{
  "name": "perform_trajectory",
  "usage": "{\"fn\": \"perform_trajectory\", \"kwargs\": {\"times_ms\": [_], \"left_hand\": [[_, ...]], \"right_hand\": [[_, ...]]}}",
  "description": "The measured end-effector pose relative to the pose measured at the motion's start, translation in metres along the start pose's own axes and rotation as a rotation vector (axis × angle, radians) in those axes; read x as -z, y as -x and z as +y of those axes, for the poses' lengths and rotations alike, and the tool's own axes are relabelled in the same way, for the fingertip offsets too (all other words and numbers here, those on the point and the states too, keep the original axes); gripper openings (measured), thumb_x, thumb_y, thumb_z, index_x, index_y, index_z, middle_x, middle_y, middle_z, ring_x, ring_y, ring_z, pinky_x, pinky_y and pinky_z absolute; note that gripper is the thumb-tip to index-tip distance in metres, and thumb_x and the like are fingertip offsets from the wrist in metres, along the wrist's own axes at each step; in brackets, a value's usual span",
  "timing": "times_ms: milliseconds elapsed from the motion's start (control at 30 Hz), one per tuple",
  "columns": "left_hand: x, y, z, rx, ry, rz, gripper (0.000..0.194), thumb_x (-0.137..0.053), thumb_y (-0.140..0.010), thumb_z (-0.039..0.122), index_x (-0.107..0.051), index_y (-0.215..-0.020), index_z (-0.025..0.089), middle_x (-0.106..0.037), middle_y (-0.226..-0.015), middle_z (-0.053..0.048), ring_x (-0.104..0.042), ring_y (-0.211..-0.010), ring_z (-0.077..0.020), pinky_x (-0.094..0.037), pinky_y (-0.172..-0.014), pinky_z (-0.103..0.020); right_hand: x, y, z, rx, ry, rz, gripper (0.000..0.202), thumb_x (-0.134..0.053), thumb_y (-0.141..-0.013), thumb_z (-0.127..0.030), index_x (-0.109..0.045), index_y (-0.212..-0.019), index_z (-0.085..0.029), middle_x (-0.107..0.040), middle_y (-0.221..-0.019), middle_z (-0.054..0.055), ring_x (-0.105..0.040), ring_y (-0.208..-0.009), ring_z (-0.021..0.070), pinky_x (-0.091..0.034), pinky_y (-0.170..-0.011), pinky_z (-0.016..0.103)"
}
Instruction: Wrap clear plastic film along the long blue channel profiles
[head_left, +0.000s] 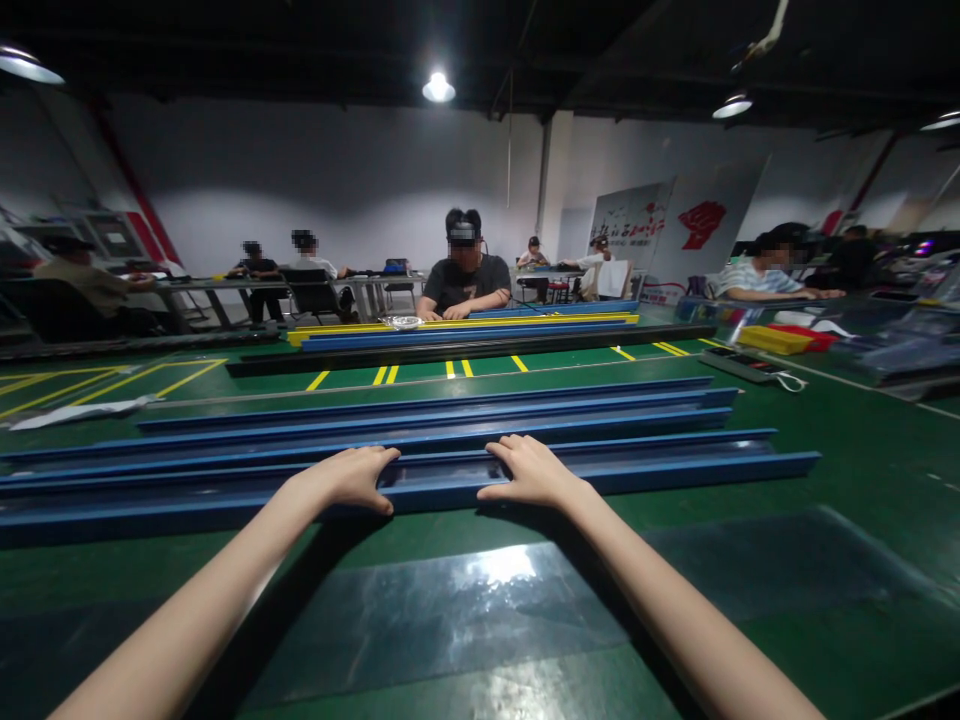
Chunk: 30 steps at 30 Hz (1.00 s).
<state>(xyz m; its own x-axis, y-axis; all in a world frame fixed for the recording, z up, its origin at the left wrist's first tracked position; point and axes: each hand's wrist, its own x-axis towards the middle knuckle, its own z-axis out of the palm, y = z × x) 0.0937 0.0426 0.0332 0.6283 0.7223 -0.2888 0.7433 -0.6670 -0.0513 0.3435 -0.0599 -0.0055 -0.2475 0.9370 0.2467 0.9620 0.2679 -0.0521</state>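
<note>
A long blue U-shaped channel point(435, 490) lies across the green table in front of me, its trough facing up. My left hand point(352, 478) grips it left of centre, thumb on the near wall and fingers over the top. A short way to the right, my right hand point(529, 470) clasps the same channel in a similar way. Just behind it, roughly parallel, lie a second blue channel point(450, 438) and a third blue channel point(427, 405). Nearer to me a clear plastic sheet point(450, 610) lies flat beneath my forearms.
Farther back lie a long black strip point(480, 352) and blue and yellow strips point(330, 330). A person point(465, 275) sits behind them. To the right are a dark device with a cable point(739, 365), a yellow tray point(772, 340) and another person point(772, 265).
</note>
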Motion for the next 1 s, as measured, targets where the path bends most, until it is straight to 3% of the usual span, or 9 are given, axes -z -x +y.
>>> {"fn": "perform_trajectory", "kwargs": {"times_ms": [133,233,333,400,500,600,767,1000], "left_hand": [[0.002,-0.009,0.025,-0.081,0.115,0.003,0.096,-0.063,-0.053,0.055,-0.026,-0.132,0.014,-0.03,-0.137,-0.014,-0.029,-0.125,-0.0244,-0.026,-0.1,-0.031],[0.006,-0.017,0.057,-0.158,0.155,0.114,0.081,-0.053,-0.064,0.058,-0.033,-0.13,0.015,-0.033,-0.135,-0.014,-0.031,-0.124,-0.0244,-0.025,-0.1,-0.032],[0.008,-0.027,0.092,-0.291,0.173,0.218,0.062,-0.038,-0.077,0.056,-0.041,-0.124,0.015,-0.044,-0.127,-0.013,-0.042,-0.115,-0.0236,-0.031,-0.095,-0.032],[0.008,-0.036,0.114,-0.334,0.167,0.273,0.055,-0.033,-0.081,0.051,-0.045,-0.12,0.015,-0.048,-0.122,-0.012,-0.044,-0.112,-0.0232,-0.033,-0.093,-0.032],[0.003,-0.05,0.144,-0.316,0.156,0.343,0.046,-0.029,-0.085,0.044,-0.048,-0.115,0.016,-0.051,-0.118,-0.012,-0.046,-0.11,-0.0242,-0.036,-0.09,-0.036],[-0.004,-0.061,0.168,-0.258,0.162,0.403,0.043,-0.024,-0.086,0.04,-0.05,-0.111,0.016,-0.054,-0.114,-0.011,-0.049,-0.104,-0.0256,-0.039,-0.084,-0.04],[-0.014,-0.064,0.182,-0.15,0.085,0.545,0.042,-0.022,-0.086,0.039,-0.053,-0.102,0.014,-0.058,-0.102,-0.012,-0.053,-0.096,-0.0271,-0.038,-0.08,-0.042],[-0.014,-0.066,0.179,-0.175,0.045,0.554,0.043,-0.022,-0.086,0.04,-0.055,-0.096,0.014,-0.06,-0.095,-0.013,-0.055,-0.09,-0.0262,-0.039,-0.077,-0.039]], "right_hand": [[0.006,0.011,0.007,0.016,-0.059,-0.03,0.07,-0.041,-0.074,-0.062,-0.042,-0.125,-0.014,-0.053,-0.116,0.013,-0.048,-0.104,0.0234,-0.034,-0.087,0.034],[0.012,0.022,0.02,-0.035,-0.056,-0.024,0.064,-0.037,-0.078,-0.059,-0.044,-0.123,-0.014,-0.053,-0.117,0.012,-0.047,-0.105,0.0225,-0.033,-0.087,0.033],[0.019,0.035,0.039,-0.101,-0.03,-0.012,0.046,-0.029,-0.086,-0.047,-0.053,-0.113,-0.018,-0.056,-0.113,0.008,-0.048,-0.105,0.0191,-0.032,-0.087,0.031],[0.021,0.044,0.052,-0.193,-0.006,0.026,0.041,-0.026,-0.088,-0.041,-0.057,-0.105,-0.02,-0.058,-0.11,0.006,-0.049,-0.104,0.017,-0.033,-0.084,0.028],[0.02,0.057,0.069,-0.447,0.099,0.105,0.038,-0.027,-0.088,-0.038,-0.059,-0.096,-0.02,-0.063,-0.097,0.006,-0.054,-0.093,0.0171,-0.035,-0.075,0.027],[0.016,0.065,0.074,-0.535,0.201,0.107,0.039,-0.025,-0.089,-0.035,-0.061,-0.084,-0.019,-0.065,-0.085,0.006,-0.056,-0.085,0.0178,-0.035,-0.072,0.027],[0.013,0.064,0.07,-0.493,0.27,0.126,0.042,-0.021,-0.09,-0.032,-0.06,-0.081,-0.019,-0.065,-0.084,0.006,-0.057,-0.082,0.0182,-0.034,-0.071,0.029],[0.012,0.066,0.071,-0.474,0.223,0.146,0.039,-0.024,-0.089,-0.032,-0.06,-0.086,-0.019,-0.064,-0.087,0.007,-0.055,-0.087,0.0183,-0.034,-0.075,0.029]]}}
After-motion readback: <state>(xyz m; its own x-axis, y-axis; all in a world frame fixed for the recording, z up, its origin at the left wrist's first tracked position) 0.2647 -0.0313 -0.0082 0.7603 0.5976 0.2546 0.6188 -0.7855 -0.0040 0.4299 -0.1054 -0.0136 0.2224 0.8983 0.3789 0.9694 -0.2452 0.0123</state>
